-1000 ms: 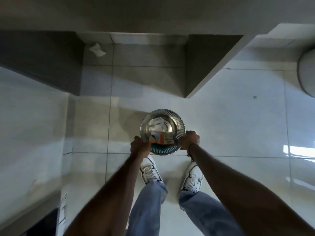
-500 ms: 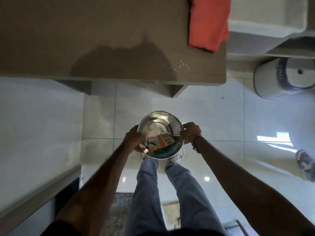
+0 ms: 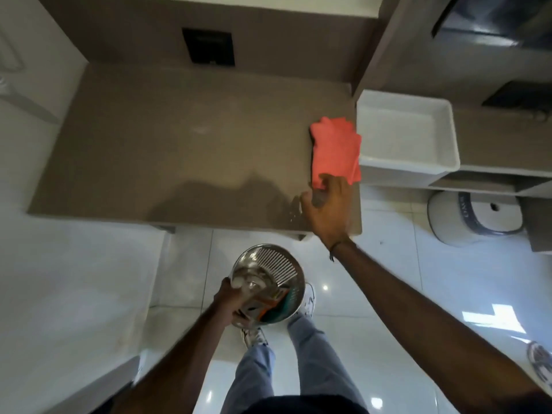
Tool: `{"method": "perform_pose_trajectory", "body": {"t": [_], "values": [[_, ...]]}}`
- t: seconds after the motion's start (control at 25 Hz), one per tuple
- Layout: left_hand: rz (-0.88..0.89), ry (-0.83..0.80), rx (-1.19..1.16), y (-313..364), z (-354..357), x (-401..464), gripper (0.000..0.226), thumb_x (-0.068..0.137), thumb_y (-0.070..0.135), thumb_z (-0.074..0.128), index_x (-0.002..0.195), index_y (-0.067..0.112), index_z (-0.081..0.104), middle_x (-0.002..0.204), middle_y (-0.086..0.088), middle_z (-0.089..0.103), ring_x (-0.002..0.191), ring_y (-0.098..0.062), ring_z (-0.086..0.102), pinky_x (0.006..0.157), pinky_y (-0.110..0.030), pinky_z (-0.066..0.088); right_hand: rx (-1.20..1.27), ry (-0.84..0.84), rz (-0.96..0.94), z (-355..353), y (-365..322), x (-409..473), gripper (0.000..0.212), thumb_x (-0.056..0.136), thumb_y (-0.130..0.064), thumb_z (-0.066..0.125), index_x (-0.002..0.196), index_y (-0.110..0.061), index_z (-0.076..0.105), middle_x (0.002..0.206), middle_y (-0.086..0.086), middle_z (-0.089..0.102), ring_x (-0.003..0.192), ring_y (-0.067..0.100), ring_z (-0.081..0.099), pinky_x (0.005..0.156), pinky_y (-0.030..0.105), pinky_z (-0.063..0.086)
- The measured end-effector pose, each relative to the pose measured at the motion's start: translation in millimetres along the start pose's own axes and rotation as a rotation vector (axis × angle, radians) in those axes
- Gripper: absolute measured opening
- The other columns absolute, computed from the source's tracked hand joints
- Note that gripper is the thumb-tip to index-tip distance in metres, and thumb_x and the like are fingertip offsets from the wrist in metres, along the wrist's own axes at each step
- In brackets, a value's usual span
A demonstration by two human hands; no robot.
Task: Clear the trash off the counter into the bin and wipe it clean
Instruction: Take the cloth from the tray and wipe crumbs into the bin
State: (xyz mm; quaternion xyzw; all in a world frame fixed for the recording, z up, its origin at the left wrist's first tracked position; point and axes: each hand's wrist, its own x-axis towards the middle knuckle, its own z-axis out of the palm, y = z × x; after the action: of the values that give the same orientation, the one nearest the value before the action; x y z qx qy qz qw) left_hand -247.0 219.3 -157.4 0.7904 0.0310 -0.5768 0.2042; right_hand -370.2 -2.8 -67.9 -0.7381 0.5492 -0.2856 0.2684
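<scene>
A round metal bin (image 3: 277, 264) hangs below the counter's front edge, tilted, with an orange and teal wrapper and crumpled paper inside. My left hand (image 3: 231, 300) grips the bin's left rim. My right hand (image 3: 327, 204) is stretched out over the brown counter (image 3: 179, 144) near its front right corner, fingers spread, fingertips at the lower edge of a folded red cloth (image 3: 334, 147). Small pale crumbs (image 3: 294, 212) lie on the counter just left of that hand.
A white rectangular basin (image 3: 406, 132) adjoins the counter's right end. A white round container (image 3: 475, 216) stands on the glossy tiled floor at the right. A dark panel (image 3: 209, 49) sits in the back wall. My legs and white shoes are below the bin.
My right hand has let go of the bin's rim and reached up to the red cloth. The bin stays in my left hand alone. The view has risen to show the whole counter.
</scene>
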Motion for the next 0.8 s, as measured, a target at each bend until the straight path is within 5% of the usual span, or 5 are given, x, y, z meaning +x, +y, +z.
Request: {"method": "perform_pose_trajectory", "body": {"t": [0.2, 0.32, 0.56, 0.8], "values": [[-0.021, 0.001, -0.138, 9, 3, 5, 0.067, 0.093, 0.028, 0.073, 0.150, 0.016, 0.040, 0.147, -0.027, 0.052, 0.119, -0.058, 0.063, 0.083, -0.073, 0.059, -0.343, -0.284, 0.109, 30, 17, 125, 0.095, 0.082, -0.057, 0.059, 0.155, -0.007, 0.025, 0.159, 0.016, 0.033, 0.146, 0.034, 0.033, 0.121, 0.042, 0.026], [-0.009, -0.038, -0.151, 13, 7, 7, 0.063, 0.089, 0.035, 0.078, 0.140, 0.012, 0.050, 0.136, -0.027, 0.063, 0.106, -0.053, 0.072, 0.076, -0.069, 0.063, -0.380, -0.368, 0.127, 50, 40, 146, 0.089, 0.093, -0.043, 0.052, 0.158, -0.001, 0.009, 0.168, 0.018, 0.010, 0.156, 0.032, 0.010, 0.127, 0.044, 0.007], [-0.013, -0.098, -0.164, 17, 9, 13, 0.056, 0.091, 0.029, 0.075, 0.139, 0.011, 0.051, 0.131, -0.025, 0.067, 0.101, -0.049, 0.075, 0.075, -0.069, 0.063, -0.148, -0.277, -0.158, 38, 76, 101, 0.049, 0.097, -0.014, 0.049, 0.145, -0.004, 0.050, 0.154, 0.017, 0.046, 0.147, 0.033, 0.038, 0.123, 0.048, 0.025], [0.019, -0.094, -0.197, 20, -1, 6, 0.042, 0.097, 0.022, 0.066, 0.136, 0.011, 0.054, 0.126, -0.027, 0.071, 0.096, -0.050, 0.077, 0.081, -0.071, 0.061, 0.068, -0.662, -0.177, 36, 33, -33, 0.044, 0.096, -0.020, 0.049, 0.138, -0.032, 0.056, 0.147, -0.002, 0.057, 0.130, 0.015, 0.055, 0.115, 0.035, 0.041]]}}
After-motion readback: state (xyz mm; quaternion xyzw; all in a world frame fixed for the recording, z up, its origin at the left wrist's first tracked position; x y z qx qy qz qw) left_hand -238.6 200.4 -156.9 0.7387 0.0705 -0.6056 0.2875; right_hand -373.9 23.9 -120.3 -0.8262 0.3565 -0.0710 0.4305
